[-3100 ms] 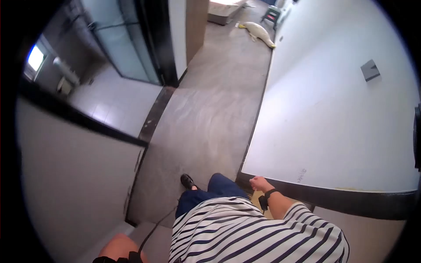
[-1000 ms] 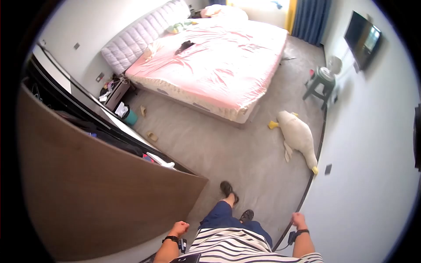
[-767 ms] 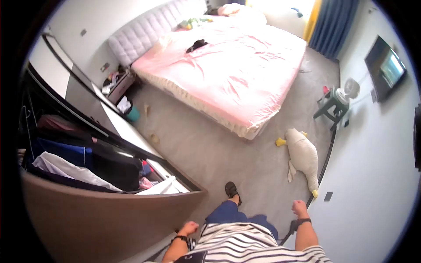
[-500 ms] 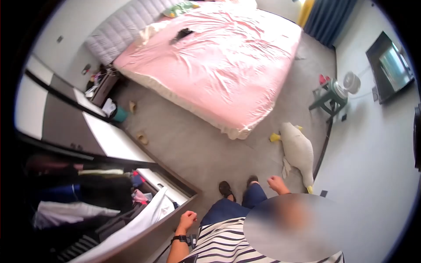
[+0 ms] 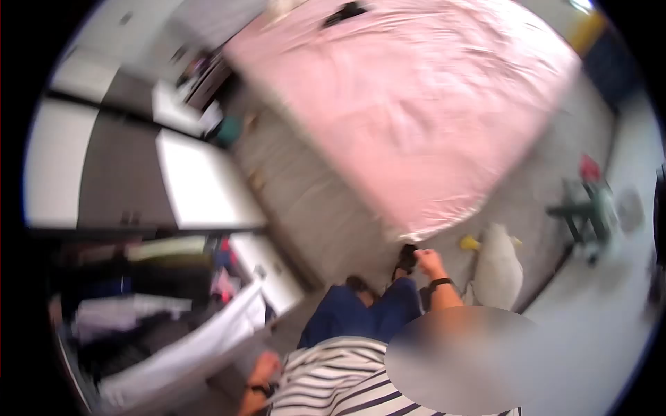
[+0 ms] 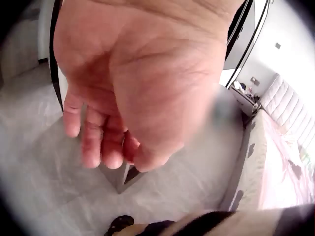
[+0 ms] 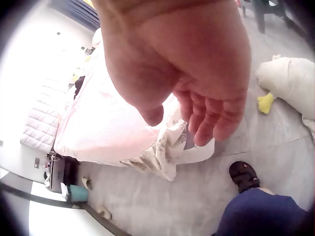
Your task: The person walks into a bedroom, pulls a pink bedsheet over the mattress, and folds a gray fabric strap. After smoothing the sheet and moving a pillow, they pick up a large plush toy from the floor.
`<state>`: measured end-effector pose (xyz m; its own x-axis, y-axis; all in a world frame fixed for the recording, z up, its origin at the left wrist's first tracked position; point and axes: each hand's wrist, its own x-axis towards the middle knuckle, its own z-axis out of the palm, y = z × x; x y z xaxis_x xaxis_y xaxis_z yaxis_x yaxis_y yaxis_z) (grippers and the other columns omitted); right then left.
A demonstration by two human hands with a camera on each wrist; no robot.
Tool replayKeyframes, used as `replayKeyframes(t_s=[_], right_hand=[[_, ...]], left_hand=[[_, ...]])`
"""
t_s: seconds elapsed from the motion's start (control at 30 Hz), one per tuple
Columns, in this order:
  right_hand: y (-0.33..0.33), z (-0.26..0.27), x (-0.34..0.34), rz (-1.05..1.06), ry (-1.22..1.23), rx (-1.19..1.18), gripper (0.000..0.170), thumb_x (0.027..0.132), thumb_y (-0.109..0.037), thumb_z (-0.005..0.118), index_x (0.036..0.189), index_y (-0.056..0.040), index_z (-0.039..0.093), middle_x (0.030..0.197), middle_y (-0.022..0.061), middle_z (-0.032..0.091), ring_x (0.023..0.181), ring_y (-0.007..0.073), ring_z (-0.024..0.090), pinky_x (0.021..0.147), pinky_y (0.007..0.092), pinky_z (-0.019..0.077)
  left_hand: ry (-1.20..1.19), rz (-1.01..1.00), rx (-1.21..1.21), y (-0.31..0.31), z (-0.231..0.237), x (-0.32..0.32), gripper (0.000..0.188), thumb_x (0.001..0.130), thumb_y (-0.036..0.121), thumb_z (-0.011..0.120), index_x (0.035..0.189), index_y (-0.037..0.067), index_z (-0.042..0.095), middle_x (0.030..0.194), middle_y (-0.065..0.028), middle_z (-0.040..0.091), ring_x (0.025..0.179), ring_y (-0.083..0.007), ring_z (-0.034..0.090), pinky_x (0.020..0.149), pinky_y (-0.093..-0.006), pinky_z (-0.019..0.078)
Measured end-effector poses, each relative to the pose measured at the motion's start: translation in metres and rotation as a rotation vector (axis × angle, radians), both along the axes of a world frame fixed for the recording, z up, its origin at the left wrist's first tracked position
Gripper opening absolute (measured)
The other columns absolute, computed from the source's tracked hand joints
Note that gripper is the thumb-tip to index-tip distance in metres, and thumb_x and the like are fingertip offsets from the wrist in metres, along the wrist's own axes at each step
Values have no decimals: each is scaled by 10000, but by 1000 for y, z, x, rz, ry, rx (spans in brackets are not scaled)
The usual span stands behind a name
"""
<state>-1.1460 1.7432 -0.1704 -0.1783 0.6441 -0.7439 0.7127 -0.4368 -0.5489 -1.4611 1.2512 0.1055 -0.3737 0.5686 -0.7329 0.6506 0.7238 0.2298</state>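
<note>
Loosely curled and empty, the left hand (image 5: 265, 367) hangs beside the striped shirt, near the open wardrobe (image 5: 159, 312). Its palm and bent fingers fill the upper part of the left wrist view, the left hand (image 6: 133, 83) touching nothing there. The right hand (image 5: 429, 263) is held out in front of the body, over the floor between the bed (image 5: 416, 125) and the white plush goose (image 5: 498, 270). In the right wrist view the right hand (image 7: 192, 73) has relaxed, slightly bent fingers with nothing in them.
Clothes (image 5: 139, 312) lie in the wardrobe at the lower left. A green stool (image 5: 590, 215) with a fan stands by the right wall. A nightstand (image 5: 208, 83) and a teal bin (image 5: 227, 130) are beyond the cabinets. Slippers (image 7: 104, 212) lie on the floor.
The person has walked out of the passage into the bedroom, and the bed's near corner is closer. The wardrobe has come alongside on the left. Both hands have swung, still empty.
</note>
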Motion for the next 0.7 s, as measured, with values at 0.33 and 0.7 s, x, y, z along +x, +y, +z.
replayKeyframes(t_s=[0.33, 0.7], right_hand=[[40, -47, -29, -510, 188, -626, 732, 769, -586, 541, 1238, -49, 378, 1156, 105, 470, 914, 237, 499, 753, 438, 397], [29, -86, -43, -1047, 585, -386, 219, 773, -127, 528, 963, -31, 474, 892, 91, 538, 774, 198, 536, 620, 375, 440]], left_hand=[[-65, 1021, 61, 66, 43, 22, 123, 821, 151, 539, 818, 29, 555, 684, -17, 567, 636, -103, 545, 610, -245, 454], [44, 725, -118, 34, 38, -12, 130, 808, 160, 539, 841, 43, 584, 685, -19, 579, 626, -96, 522, 576, -260, 439]])
